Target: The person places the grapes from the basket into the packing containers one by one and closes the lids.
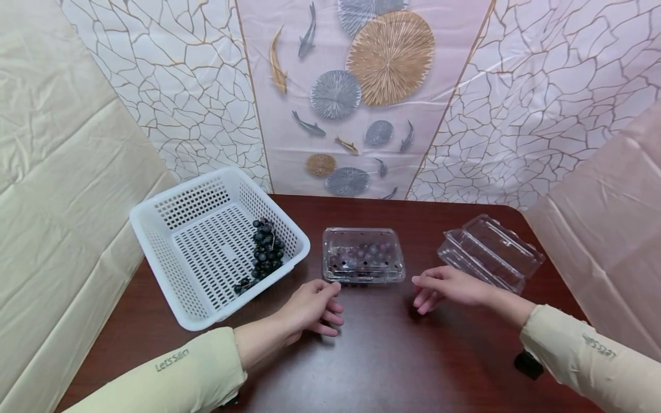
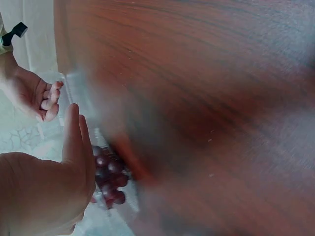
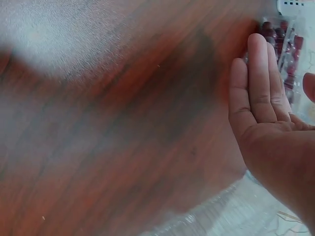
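A clear plastic clamshell box [image 1: 364, 256] with its lid down stands mid-table, dark red grapes [image 2: 111, 176] inside it. Just in front of its left corner is my left hand [image 1: 312, 308], fingers loosely extended and holding nothing. My right hand [image 1: 448, 287] hovers to the right of the box, likewise holding nothing, its fingers nearly straight in the right wrist view. Behind the right hand lies a second clamshell box [image 1: 490, 252], its lid raised and no fruit visible in it. A bunch of black grapes [image 1: 265, 250] lies in the white plastic basket [image 1: 219, 312] at the left.
The brown wooden table [image 1: 372, 350] has a glossy top and ends at a patterned backdrop [image 1: 341, 143]. Beige cloth panels [image 1: 609, 212] rise on both sides. The basket's front right corner is close to the left forearm.
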The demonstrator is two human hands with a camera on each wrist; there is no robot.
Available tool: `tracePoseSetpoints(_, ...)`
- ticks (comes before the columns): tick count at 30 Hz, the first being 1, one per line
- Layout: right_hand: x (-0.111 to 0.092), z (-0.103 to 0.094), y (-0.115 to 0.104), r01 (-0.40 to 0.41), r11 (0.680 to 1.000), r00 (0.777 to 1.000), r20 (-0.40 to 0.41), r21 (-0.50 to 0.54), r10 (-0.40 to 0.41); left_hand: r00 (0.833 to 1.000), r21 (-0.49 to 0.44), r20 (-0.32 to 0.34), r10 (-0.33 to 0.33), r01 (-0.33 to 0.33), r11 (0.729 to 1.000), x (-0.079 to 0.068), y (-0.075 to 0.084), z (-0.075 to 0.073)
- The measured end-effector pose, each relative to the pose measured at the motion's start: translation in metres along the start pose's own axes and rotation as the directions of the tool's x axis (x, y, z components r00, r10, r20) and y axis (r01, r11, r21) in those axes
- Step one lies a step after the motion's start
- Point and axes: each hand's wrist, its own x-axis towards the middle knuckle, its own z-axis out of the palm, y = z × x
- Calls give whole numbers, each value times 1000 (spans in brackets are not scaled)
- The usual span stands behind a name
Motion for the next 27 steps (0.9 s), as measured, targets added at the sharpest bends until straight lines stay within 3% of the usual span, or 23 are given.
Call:
tracePoseSetpoints(8, -13, -11, -21, 19, 995, 999, -45, -102, -23, 999, 64, 31, 31, -33, 997, -14, 23, 4)
tracePoseSetpoints(20, -34, -35, -42, 81, 994, 987, -136, -71, -91, 993, 149, 59, 100, -108, 983, -17, 68, -3)
tracePoseSetpoints(27, -49, -52, -46, 21, 963, 950, -294, -270, -104, 991, 193, 50, 128, -135, 972, -13, 93, -9)
